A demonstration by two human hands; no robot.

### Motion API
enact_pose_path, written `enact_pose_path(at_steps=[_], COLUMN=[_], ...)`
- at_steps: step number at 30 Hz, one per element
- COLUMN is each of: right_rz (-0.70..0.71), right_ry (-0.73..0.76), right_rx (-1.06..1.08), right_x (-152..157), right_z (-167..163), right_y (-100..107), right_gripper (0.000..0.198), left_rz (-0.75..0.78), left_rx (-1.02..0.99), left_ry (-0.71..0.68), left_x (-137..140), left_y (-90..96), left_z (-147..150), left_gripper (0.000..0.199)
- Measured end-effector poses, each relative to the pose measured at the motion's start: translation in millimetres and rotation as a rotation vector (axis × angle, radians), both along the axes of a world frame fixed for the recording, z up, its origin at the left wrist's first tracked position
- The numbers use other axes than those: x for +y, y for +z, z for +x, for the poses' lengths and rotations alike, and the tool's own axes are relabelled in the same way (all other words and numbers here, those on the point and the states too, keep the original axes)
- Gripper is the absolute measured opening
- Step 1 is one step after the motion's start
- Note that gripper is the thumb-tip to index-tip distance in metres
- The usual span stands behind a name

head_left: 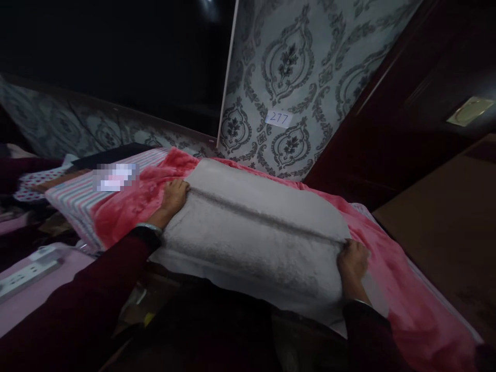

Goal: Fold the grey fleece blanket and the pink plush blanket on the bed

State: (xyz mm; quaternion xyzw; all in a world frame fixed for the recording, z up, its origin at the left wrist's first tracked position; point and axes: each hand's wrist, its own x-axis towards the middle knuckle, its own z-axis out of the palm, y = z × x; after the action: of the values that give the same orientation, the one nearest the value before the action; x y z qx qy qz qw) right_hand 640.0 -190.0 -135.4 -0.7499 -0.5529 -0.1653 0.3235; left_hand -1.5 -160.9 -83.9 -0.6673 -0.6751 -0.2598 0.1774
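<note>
1. One dark screen (116, 57) fills the far left of the scene, behind the work and well apart from both hands.
2. Red blanket (418, 305): spread beneath the work, showing to the left, to the right and as a thin strip on the far side. Its surface looks soft; expect it to shift if the cloth above is dragged.
3. Grey cloth (240, 250): lies on the blanket at the middle of the scene, its near margin reaching the near side. A dark line crosses it between the hands; whether this is a hem or a crease cannot be told. Keep this line straight and evenly taut.
4. Striped sheet (70, 199): visible at the left, past the blanket.
5. Left hand (175, 197): fingers closed narrowly on the cloth at the left end of the line. Pull lightly outward, without twisting the wrist.
6. Right hand (353, 261): fingers curled narrowly on the cloth at the right, nearer end of the line. Match the left hand's tension; uneven pull would probably skew the cloth or ruck the blanket.
7. Paper label (279, 118): fixed to the far wall, marked 277.
</note>
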Motion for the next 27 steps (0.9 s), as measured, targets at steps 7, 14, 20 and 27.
enact_pose_path(at_steps=[7,14,20,27], right_rz=[0.008,0.004,-0.085,-0.157], right_ry=[0.039,0.070,0.012,-0.033], right_rx=[-0.017,-0.051,-0.090,-0.051], right_x=[3.0,4.2,4.5,-3.2], right_z=[4.3,8.0,6.7,3.2], right_y=[-5.9,-11.0,-10.7,0.3], right_gripper=[0.039,0.043,0.043,0.047], left_rz=[-0.033,-0.048,-0.089,-0.219], left_rx=[0.017,0.014,0.023,-0.037], left_ry=[-0.053,-0.107,-0.065,-0.030], left_x=[0.9,-2.9,-3.1,-2.8], left_y=[-0.8,-3.6,-0.7,7.3], left_z=[-4.5,-14.8,-10.5,-14.1], left_gripper=[0.022,0.033,0.030,0.033])
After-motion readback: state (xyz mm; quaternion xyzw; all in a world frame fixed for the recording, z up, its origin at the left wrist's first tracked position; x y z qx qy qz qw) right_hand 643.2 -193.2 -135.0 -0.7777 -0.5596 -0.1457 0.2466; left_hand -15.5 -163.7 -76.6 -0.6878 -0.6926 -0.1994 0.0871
